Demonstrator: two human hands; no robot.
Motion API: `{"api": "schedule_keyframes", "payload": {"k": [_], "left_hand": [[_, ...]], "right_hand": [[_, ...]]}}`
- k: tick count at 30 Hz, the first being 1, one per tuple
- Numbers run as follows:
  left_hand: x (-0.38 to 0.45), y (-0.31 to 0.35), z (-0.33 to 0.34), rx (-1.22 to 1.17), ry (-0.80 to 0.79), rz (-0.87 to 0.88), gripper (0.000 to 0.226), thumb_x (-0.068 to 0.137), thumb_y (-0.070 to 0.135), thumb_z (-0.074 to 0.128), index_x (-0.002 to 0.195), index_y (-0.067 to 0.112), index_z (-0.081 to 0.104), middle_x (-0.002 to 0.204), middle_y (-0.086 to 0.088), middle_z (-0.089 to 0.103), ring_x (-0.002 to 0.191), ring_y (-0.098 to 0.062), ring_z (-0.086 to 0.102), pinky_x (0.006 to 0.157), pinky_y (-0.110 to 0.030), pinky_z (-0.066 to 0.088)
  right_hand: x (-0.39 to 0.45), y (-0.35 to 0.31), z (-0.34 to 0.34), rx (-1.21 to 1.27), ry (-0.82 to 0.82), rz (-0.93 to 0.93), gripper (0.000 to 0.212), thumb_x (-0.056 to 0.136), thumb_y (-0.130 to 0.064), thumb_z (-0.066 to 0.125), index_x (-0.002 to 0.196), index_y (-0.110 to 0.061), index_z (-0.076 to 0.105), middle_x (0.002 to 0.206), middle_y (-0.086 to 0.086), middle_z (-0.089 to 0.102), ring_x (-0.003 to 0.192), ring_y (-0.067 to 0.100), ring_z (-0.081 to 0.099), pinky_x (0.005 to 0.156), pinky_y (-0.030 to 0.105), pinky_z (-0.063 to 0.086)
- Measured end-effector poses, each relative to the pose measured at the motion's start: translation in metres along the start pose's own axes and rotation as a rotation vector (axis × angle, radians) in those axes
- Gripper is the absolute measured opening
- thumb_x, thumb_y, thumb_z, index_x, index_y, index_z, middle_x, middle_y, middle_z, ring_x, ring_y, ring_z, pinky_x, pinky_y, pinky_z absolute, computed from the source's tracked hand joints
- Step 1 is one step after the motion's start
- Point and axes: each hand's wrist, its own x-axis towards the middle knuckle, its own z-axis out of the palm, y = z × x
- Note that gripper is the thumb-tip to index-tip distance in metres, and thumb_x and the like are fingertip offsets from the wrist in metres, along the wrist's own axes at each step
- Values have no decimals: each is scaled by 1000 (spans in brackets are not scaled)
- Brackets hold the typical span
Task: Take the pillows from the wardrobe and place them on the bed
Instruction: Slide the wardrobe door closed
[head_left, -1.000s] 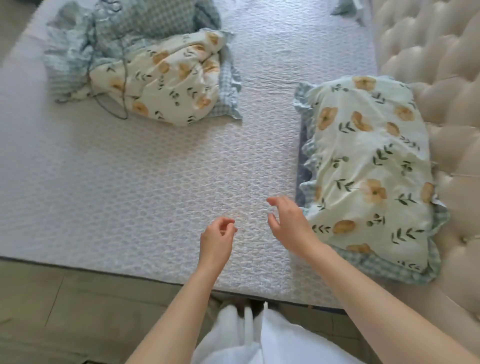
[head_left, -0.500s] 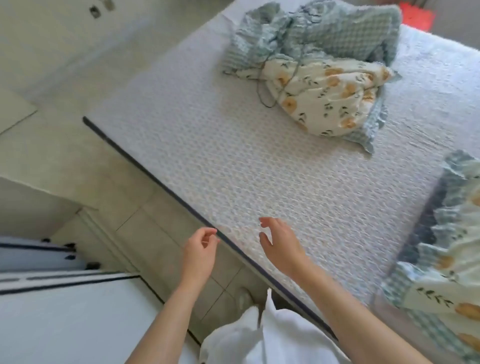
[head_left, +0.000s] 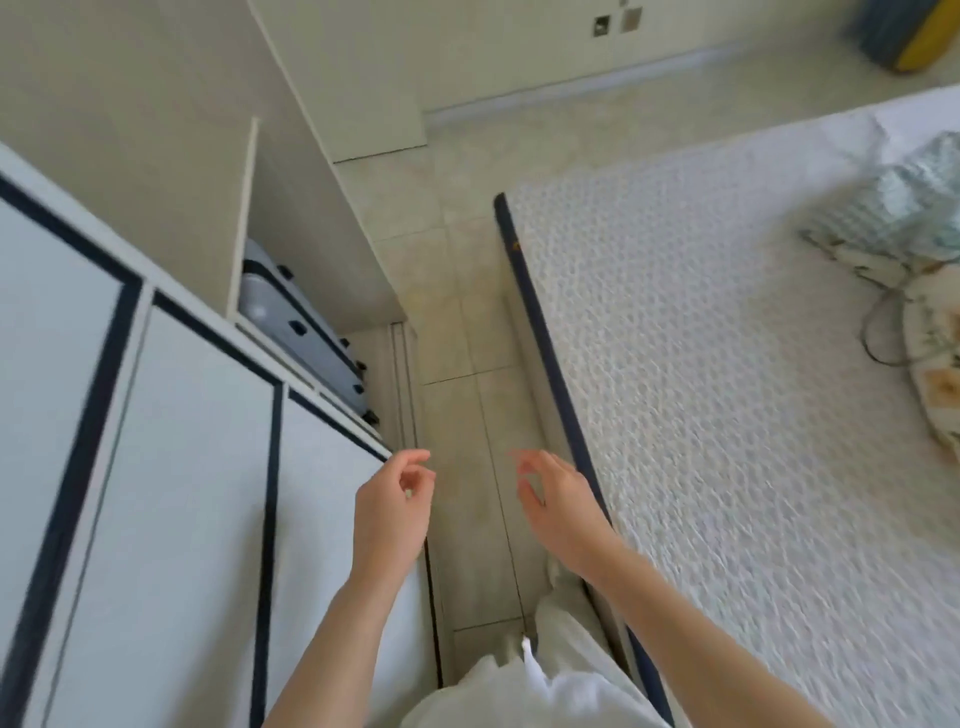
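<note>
The white wardrobe (head_left: 156, 467) with dark-trimmed sliding doors fills the left side; its far section stands open. The bed (head_left: 727, 415) with a white quilted cover lies on the right. A floral pillow (head_left: 935, 364) rests at the bed's right edge, partly cut off, with a blue checked cloth bundle (head_left: 909, 197) beyond it. My left hand (head_left: 392, 512) hovers by the wardrobe door's edge, fingers loosely curled, holding nothing. My right hand (head_left: 561, 506) hangs over the floor near the bed's edge, fingers apart and empty.
A grey suitcase (head_left: 301, 332) lies inside the open wardrobe section. A narrow tiled aisle (head_left: 467, 415) runs between wardrobe and bed. A thin dark cord (head_left: 878, 332) trails on the bed beside the pillow. A blue and yellow object (head_left: 904, 31) sits at the far right.
My view has swung left from the bed toward the wardrobe and floor. The pillow by the headboard has left the view. Both hands stay empty and have moved off the mattress.
</note>
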Motion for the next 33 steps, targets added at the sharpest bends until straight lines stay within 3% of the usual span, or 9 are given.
{"api": "schedule_keyframes", "payload": {"k": [6, 10, 14, 18, 21, 24, 26, 29, 33], "left_hand": [[26, 4, -51, 124, 276, 33, 28, 91, 6, 59, 113, 20, 67, 92, 10, 70, 90, -12, 63, 76, -25, 46], [34, 21, -83, 363, 478, 125, 31, 85, 0, 64, 113, 12, 69, 92, 1, 71, 89, -23, 64, 70, -36, 53], [24, 27, -107, 489, 647, 200, 27, 82, -5, 65, 107, 5, 71, 90, -5, 72, 87, -26, 65, 69, -36, 54], [-2, 31, -126, 604, 823, 353, 24, 93, 1, 50, 106, 4, 70, 100, -8, 71, 108, -24, 62, 90, -38, 53], [-17, 41, -138, 735, 872, 424, 26, 93, -2, 48, 104, 0, 72, 112, -11, 72, 126, -33, 56, 106, -51, 44], [-31, 46, -148, 911, 972, 345, 31, 89, -5, 51, 107, 4, 74, 128, -11, 67, 136, -37, 46, 116, -56, 27], [-38, 46, -154, 1029, 1041, 227, 37, 90, -2, 52, 122, 8, 68, 142, -9, 57, 144, -37, 35, 120, -53, 16], [-44, 43, -157, 1200, 997, -6, 56, 96, 18, 51, 150, 10, 40, 163, -7, 27, 153, -31, 10, 122, -49, -1], [-40, 38, -157, 1406, 889, -196, 78, 95, 41, 56, 159, 19, 15, 168, -4, -1, 153, -30, -11, 119, -50, -15]], "right_hand": [[65, -62, 14, -3, -174, -165, 24, 97, -16, 44, 116, -10, 57, 112, 4, 63, 105, 20, 56, 88, 31, 48], [101, -111, 22, 42, -288, -303, 32, 99, -20, 43, 128, -13, 54, 118, 0, 60, 103, 15, 57, 79, 14, 42], [123, -153, 38, 107, -390, -370, 32, 98, -24, 46, 128, -17, 54, 120, -5, 57, 100, 8, 54, 78, 10, 38], [128, -193, 51, 230, -442, -381, 35, 100, -30, 42, 132, -20, 51, 128, -4, 55, 111, 6, 51, 92, 18, 41], [121, -224, 57, 332, -469, -384, 40, 100, -35, 38, 136, -21, 46, 131, -6, 52, 113, 5, 50, 93, 18, 43], [108, -246, 64, 394, -514, -393, 50, 100, -44, 33, 145, -21, 35, 147, -5, 39, 127, 7, 43, 101, 21, 36], [101, -258, 69, 415, -552, -403, 59, 99, -51, 30, 150, -22, 24, 155, -4, 27, 138, 11, 31, 109, 26, 26], [95, -271, 79, 440, -608, -376, 70, 96, -59, 26, 154, -25, 5, 162, -5, 4, 146, 9, 8, 106, 21, 10], [98, -280, 89, 429, -660, -362, 78, 95, -61, 23, 151, -23, -14, 160, -5, -19, 144, 7, -17, 102, 18, -3]]}}
